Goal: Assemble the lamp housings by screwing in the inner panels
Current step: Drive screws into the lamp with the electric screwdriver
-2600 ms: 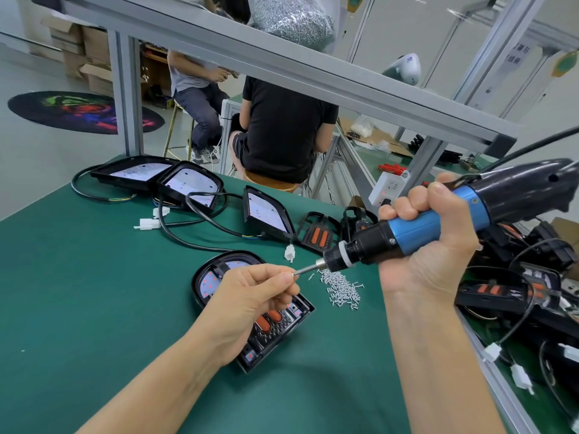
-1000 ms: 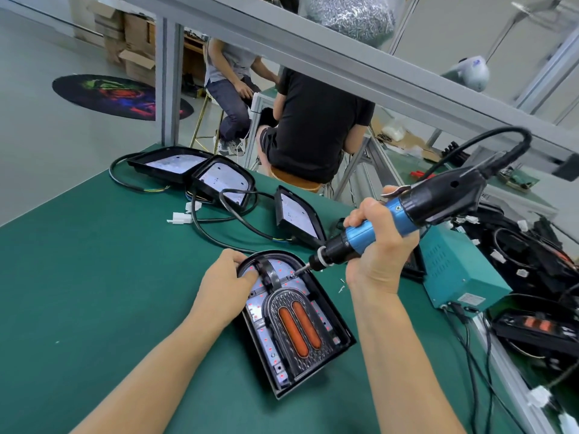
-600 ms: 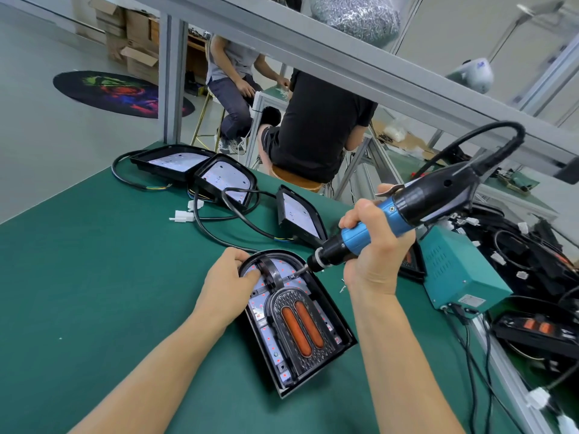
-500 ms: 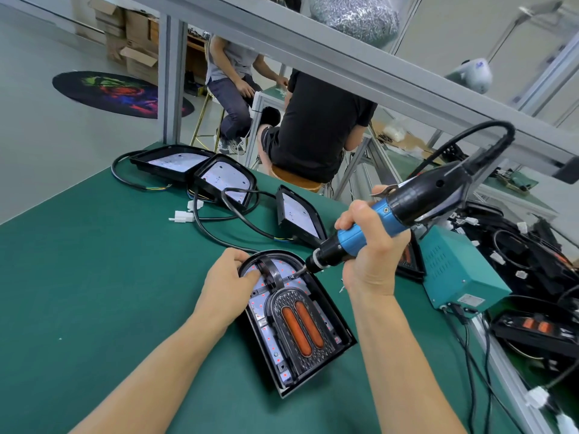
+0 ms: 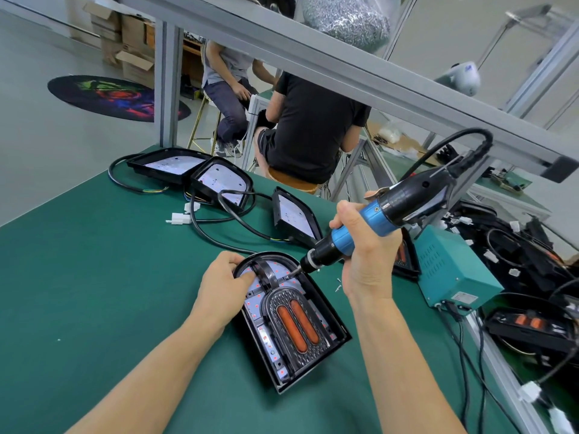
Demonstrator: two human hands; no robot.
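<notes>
Right now the lamp housing (image 5: 326,311), black w/ an arched top, lies flat on the green desk (image 5: 78,292) in front of the person, arched end pointing away. Inside it sits the inner panel (image 5: 296,324): dark textured piece w/ two orange oval strips, plus a black strap running up to the arch, over a pale board dotted w/ red.

Left hand (image 5: 224,289) rests on the housing's upper-left rim, fingers curled over the edge & thumb pressing on the pale board beside the strap, so it's gripping the housing. Right hand (image 5: 368,255) is wrapped round the blue grip of the electric screwdriver (image 5: 380,214), tilted down-left; its bit tip touches the upper-right part of the board, just under the arch. Black cable leaves the driver's rear end & curves up.

A few loose screws (image 5: 339,285) lie on the desk just right of the housing, near the right wrist. Teal power box (image 5: 451,270) stands to the right, near desk edge. Three more housings (image 5: 216,180) w/ black cables & white connectors lie further back on the desk. Pile of black parts & wires at far right. Two seated people are beyond the desk, backs/sides to camera.
</notes>
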